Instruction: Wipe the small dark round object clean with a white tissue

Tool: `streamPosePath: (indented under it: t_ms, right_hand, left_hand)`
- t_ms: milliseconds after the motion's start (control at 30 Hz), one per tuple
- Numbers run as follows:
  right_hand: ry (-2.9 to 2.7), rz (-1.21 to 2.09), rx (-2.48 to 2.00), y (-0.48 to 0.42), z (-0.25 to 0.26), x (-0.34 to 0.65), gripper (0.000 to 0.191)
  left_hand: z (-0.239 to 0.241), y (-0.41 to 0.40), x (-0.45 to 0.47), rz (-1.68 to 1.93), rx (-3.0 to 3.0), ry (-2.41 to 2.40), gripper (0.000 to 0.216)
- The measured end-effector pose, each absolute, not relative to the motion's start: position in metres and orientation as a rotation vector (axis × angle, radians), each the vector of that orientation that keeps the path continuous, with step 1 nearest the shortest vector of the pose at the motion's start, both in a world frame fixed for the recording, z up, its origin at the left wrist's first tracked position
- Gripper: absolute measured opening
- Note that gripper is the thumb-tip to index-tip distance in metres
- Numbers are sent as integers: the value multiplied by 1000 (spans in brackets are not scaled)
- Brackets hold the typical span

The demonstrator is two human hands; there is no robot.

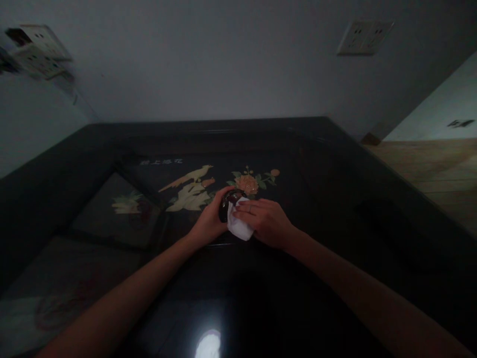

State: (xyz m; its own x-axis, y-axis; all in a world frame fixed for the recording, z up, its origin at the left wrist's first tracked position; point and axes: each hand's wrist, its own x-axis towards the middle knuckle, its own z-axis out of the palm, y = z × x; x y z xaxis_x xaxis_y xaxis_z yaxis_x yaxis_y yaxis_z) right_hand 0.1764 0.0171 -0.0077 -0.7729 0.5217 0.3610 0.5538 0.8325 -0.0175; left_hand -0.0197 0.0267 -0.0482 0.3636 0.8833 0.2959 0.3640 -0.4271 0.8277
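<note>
My left hand (209, 219) is wrapped round a small dark glossy object (226, 203) held above a black lacquered table (335, 199). My right hand (265, 221) presses a white cloth (238, 224) against that object, fingers closed over the cloth, a ring on one finger. What the dark object is stays too dim to tell. Beneath the hands the tabletop carries an inlaid picture of a pale bird (190, 186) and an orange flower (247, 183).
A white wall rises behind the table, with a socket plate (364, 37) at upper right and more plates (37, 49) at upper left. Wooden floor (436, 169) shows at right. Other inlaid panels (122, 206) lie at left. A lamp glare (208, 344) reflects near the table's front.
</note>
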Motion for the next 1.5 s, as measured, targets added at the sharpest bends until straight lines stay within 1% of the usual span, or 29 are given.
streamPosePath:
  t_ms: [433,567,733,867,967,1033,1100,1167,1267,1400,1433,1500]
  right_hand:
    - [-2632,-244,-797,13,-18,166,24]
    - [-2582,-231,-844,7,-18,161,23]
    - [-2685,-153,-953,2,-16,153,24]
    - [-2715,-302,-943,-1,-14,151,28]
    - [-2695,-399,-999,-4,-14,150,31]
    - [-2684,-386,-1051,-7,-14,150,33]
    - [-2685,-297,-1076,-9,-14,148,34]
    - [-2669,-136,-1085,-11,-14,146,33]
    - [-2532,253,-1182,-13,-12,144,29]
    - [-2119,862,-1250,-11,-8,143,29]
    - [-2018,952,-1225,-10,-7,144,29]
    - [-1890,1021,-1187,-8,-7,145,28]
  left_hand:
    - [-45,25,-20,960,1938,1054,80]
    - [-44,25,-20,966,1962,1057,78]
    - [-45,24,-20,924,2022,1101,76]
    - [-48,24,-22,899,2104,1138,67]
    - [-49,25,-21,911,2114,1132,67]
    - [-49,26,-21,924,2109,1126,67]
    - [-49,26,-21,931,2109,1116,67]
    - [-49,26,-21,927,2115,1104,67]
    - [-50,26,-22,917,2115,1098,71]
    - [-49,25,-23,917,2117,1127,72]
    - [-49,25,-22,919,2118,1132,71]
    - [-49,25,-22,924,2113,1135,70]
